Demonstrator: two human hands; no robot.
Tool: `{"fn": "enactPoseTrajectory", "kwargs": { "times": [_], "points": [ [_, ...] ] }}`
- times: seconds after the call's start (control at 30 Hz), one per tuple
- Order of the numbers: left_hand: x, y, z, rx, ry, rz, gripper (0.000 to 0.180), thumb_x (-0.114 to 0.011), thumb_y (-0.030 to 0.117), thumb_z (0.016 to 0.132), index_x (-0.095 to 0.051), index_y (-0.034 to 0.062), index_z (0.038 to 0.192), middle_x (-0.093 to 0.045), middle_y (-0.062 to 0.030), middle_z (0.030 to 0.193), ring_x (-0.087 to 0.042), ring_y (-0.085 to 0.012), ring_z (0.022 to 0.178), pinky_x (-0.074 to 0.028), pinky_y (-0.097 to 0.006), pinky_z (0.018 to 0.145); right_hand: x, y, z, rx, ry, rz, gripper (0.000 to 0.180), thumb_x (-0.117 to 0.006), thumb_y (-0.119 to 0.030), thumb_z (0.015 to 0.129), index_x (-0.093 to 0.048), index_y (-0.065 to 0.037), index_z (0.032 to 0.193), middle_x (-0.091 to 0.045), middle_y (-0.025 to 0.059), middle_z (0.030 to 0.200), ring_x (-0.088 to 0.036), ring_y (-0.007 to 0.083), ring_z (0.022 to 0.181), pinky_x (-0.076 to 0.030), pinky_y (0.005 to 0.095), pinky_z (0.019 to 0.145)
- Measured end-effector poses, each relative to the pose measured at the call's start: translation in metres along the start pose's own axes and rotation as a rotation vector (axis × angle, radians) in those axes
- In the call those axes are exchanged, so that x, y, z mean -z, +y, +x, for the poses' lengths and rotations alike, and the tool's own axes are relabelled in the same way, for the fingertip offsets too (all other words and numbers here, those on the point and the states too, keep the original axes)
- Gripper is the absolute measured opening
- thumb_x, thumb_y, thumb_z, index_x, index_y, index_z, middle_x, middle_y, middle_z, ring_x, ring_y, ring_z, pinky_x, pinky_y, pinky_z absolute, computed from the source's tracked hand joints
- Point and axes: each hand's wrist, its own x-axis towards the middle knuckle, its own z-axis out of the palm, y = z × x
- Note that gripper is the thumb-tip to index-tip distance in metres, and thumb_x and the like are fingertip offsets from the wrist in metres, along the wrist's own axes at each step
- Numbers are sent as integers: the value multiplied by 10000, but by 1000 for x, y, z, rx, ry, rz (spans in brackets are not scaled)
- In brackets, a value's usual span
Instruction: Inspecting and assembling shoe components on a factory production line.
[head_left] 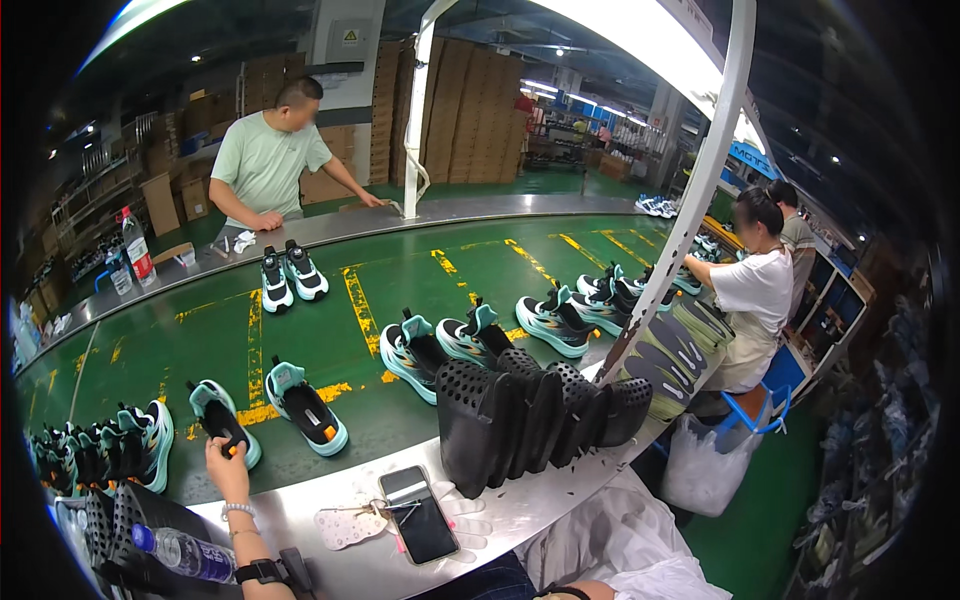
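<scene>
At the near left of the green conveyor, my left hand (228, 460) grips the heel of a black and mint-green sneaker (212, 405) with its fingers closed at the collar. The shoe rests on the belt with its toe turned away from me. Beside it on the right lies a matching sneaker (308, 408) with an orange heel tab, touched by nothing. My forearm wears a bead bracelet and a dark watch. A patch of skin shows at the lower edge on the right, but my right hand is out of view.
More sneakers (410, 350) line the belt (380, 270). Black perforated shoe forms (475, 425) stand on the metal ledge, near a phone (418, 515) and a water bottle (190, 555). A white post (690, 190) rises at right. Co-workers (270, 165) stand across and to the right.
</scene>
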Motion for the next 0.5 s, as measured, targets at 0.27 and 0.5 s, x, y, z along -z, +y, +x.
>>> {"fn": "enactPoseTrajectory", "kwargs": {
  "times": [0.27,0.5],
  "points": [
    [-51,77,-66,-216,-167,91,268,-788,148,632,-624,55,822,-513,-236,1241,-549,-386,1058,-440,-423,895,58,-49,-15,-195,903,-1531,308,-735,-179,733,-595,-56,979,-552,54,638,-547,194,530,-441,310,505],
    [-69,118,-102,-375,-380,-52,278,-752,181,676,-672,139,938,-535,-208,1236,-593,-372,993,-485,-418,831,145,-86,-47,-1175,1056,-2249,602,-539,-576,821,-609,21,794,-630,182,702,-639,346,686,-501,424,626]
  ]
}}
